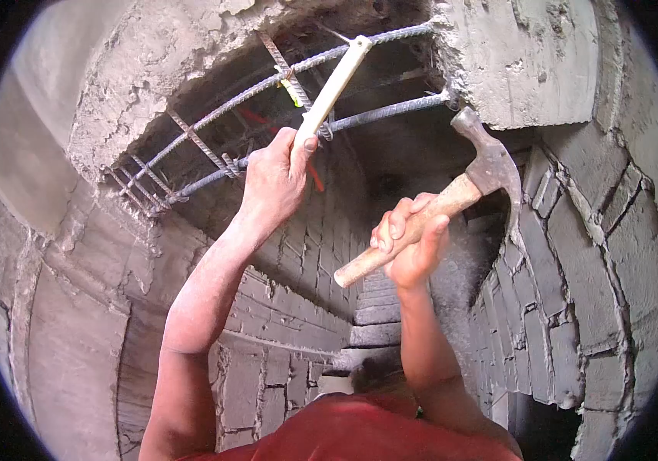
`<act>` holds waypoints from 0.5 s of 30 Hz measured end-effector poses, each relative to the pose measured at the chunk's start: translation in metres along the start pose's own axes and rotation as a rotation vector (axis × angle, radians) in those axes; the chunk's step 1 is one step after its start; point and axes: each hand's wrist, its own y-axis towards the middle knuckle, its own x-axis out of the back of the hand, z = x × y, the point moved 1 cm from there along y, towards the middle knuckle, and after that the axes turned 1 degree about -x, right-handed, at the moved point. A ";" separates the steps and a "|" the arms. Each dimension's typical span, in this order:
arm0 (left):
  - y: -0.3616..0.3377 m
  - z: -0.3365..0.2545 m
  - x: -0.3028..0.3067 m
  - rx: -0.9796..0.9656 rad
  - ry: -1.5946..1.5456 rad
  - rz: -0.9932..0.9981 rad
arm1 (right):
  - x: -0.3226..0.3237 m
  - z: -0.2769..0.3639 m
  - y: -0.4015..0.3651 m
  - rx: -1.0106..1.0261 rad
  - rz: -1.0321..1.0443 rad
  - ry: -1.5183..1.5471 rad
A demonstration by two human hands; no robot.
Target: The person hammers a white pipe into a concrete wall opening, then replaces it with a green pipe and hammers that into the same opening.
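My left hand is raised and grips a pale, flat chisel-like bar whose tip rests against the upper rebar in a broken concrete beam. My right hand grips the wooden handle of a claw hammer, its steel head up by the edge of a concrete block. Both forearms are dusty. A lower rebar runs behind the bar.
Broken concrete surrounds the exposed rebar cage with thin stirrups. Grey brick walls stand to the right and ahead, a plastered wall to the left. Something red fills the bottom edge.
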 end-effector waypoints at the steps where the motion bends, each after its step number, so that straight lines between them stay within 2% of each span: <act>1: 0.001 -0.003 0.001 0.004 0.002 0.008 | -0.002 0.000 0.003 -0.004 -0.008 0.002; 4: 0.000 -0.014 0.002 0.051 -0.117 0.081 | -0.015 0.003 0.014 0.051 -0.015 0.018; 5: -0.001 -0.017 0.003 0.021 -0.093 0.043 | -0.019 0.004 0.018 0.044 -0.024 0.018; 8: -0.002 -0.019 0.005 -0.005 -0.057 -0.004 | -0.035 0.005 0.033 0.216 -0.056 0.156; 11: -0.004 -0.021 0.015 0.037 -0.081 0.003 | -0.048 -0.013 0.048 0.228 -0.019 0.211; 12: -0.004 -0.019 0.015 0.053 -0.066 0.017 | -0.051 -0.021 0.055 0.155 -0.030 0.206; 15: -0.002 -0.024 0.016 0.065 -0.002 0.006 | -0.072 -0.022 0.072 -0.188 0.026 -0.221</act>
